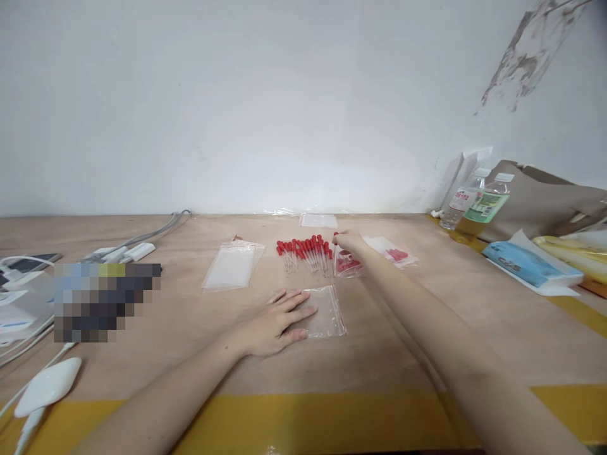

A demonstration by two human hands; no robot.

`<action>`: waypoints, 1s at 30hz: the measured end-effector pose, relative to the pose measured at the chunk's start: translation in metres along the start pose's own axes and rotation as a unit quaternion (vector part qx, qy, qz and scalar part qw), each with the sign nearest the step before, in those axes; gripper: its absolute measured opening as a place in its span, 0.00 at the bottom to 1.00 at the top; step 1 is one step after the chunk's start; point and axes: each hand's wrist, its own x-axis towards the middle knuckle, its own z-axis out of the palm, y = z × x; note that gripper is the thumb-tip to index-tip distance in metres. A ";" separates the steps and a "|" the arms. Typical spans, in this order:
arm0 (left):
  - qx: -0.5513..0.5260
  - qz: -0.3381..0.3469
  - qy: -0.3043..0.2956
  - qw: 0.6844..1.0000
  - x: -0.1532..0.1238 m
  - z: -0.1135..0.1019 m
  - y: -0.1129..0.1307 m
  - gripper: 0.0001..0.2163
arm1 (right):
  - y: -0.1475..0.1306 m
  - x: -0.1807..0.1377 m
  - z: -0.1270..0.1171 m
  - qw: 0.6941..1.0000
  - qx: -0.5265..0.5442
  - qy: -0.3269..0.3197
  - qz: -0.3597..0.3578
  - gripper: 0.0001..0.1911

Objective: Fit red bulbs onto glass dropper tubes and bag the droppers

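My left hand lies flat with its fingers spread on a clear zip bag in front of me. My right hand is stretched out to the far side, its fingertips closed on the red bulb of a dropper; the rest of that dropper is mostly hidden. Left of it, several glass droppers with red rubber bulbs lie side by side, bulbs pointing away from me. Just under the right hand is a clear bag with red pieces inside.
Clear zip bags lie left of the droppers, a white packet behind them. Another bag with red pieces sits to the right. Bottles, a blue tissue pack, and chargers with cables stand at the sides.
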 end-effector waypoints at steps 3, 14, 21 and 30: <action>-0.003 0.004 0.007 1.000 0.000 0.001 0.000 0.22 | -0.003 -0.018 -0.023 0.998 0.058 -0.010 -0.019 0.02; 0.015 -0.022 0.005 1.000 0.004 0.002 0.003 0.22 | 0.066 -0.097 -0.039 0.951 0.287 0.030 -0.107 0.25; 0.009 -0.022 0.006 1.000 0.004 0.003 0.002 0.22 | 0.071 -0.098 -0.028 0.944 0.309 0.027 -0.110 0.25; 0.000 -0.042 0.021 0.999 0.006 0.001 0.007 0.26 | 0.071 -0.115 -0.017 0.932 0.354 -0.047 -0.063 0.22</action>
